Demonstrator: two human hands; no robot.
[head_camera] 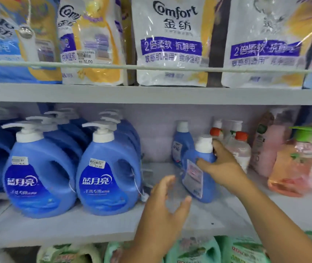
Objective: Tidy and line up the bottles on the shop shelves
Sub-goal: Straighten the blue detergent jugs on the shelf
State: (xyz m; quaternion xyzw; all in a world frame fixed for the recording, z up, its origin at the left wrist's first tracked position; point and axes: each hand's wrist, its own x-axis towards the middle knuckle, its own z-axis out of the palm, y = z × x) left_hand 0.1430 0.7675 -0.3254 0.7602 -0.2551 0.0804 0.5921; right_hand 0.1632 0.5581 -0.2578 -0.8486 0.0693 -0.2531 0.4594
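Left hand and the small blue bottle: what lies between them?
Nothing: the head view shows only bare shelf between the open left hand and the small blue bottle.

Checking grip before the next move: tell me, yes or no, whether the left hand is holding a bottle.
No: the left hand hovers open, while the right hand grips the small blue bottle.

Upper shelf (151, 93): pouches (170, 44) upright in a row behind a rail (151, 67). Middle shelf (75, 226): pump jugs (107, 168) in files, left; small bottle (198, 168) at centre, tilted — a second bottle (182, 141) behind it; capped bottles (236, 147) right.
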